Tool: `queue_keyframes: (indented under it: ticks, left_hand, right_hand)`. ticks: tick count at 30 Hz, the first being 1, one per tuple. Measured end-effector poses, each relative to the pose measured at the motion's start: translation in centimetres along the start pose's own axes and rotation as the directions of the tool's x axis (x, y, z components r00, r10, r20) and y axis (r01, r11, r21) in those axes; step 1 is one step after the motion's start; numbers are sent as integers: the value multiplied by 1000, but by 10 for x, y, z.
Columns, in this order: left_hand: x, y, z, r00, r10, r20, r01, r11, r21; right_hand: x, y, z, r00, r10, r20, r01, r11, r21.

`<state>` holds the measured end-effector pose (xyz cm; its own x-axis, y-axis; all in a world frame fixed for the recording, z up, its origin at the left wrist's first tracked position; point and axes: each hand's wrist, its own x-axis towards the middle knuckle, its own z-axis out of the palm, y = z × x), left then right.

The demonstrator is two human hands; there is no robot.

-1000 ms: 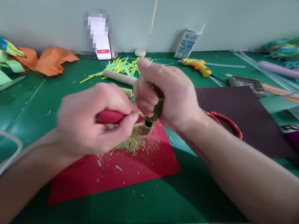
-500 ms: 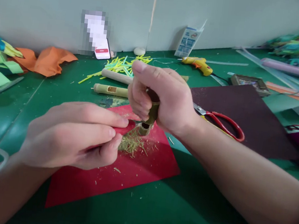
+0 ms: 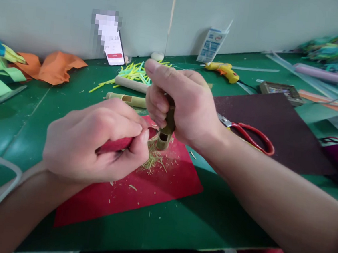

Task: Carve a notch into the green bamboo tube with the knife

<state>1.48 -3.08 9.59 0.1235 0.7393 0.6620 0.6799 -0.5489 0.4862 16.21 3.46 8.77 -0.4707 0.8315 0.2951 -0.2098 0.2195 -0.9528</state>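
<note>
My left hand (image 3: 94,143) is closed on a red-handled carving tool (image 3: 115,144), whose dark tip touches or nearly touches the bamboo. Fingers wrapped, my right hand (image 3: 183,108) grips a bamboo tube (image 3: 164,140) tilted with its lower end down. An opening is cut in the tube near that end. Below both hands lies a red sheet (image 3: 162,192) bearing a pile of thin shavings (image 3: 153,161). Another bamboo piece (image 3: 134,101) with a cut notch lies behind my left hand.
Red-handled scissors (image 3: 254,138) lie on a dark sheet (image 3: 283,126) at right. Behind are a yellow glue gun (image 3: 224,71), a carton (image 3: 213,46), a phone (image 3: 113,48) and green-yellow strips (image 3: 132,72). Orange paper (image 3: 54,68) is at left.
My left hand has moved right and rolled over, bringing the red tool with it. The bamboo in my right hand has shifted slightly left and its opening shows more.
</note>
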Motion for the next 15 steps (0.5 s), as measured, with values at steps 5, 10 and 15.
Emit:
queue_keyframes:
  ticks: [5, 10, 15]
  left_hand:
    - [1, 8, 1, 995, 82, 53, -89, 987, 136]
    - [-10, -3, 9, 969, 236, -68, -215, 949, 231]
    - [-22, -17, 16, 962, 265, -72, -251, 954, 166]
  right_hand:
    - [-1, 0, 2, 998, -44, -37, 44, 999, 1]
    - [-4, -3, 6, 998, 20, -57, -19, 1000, 9]
    - [-5, -2, 5, 996, -33, -86, 37, 998, 46]
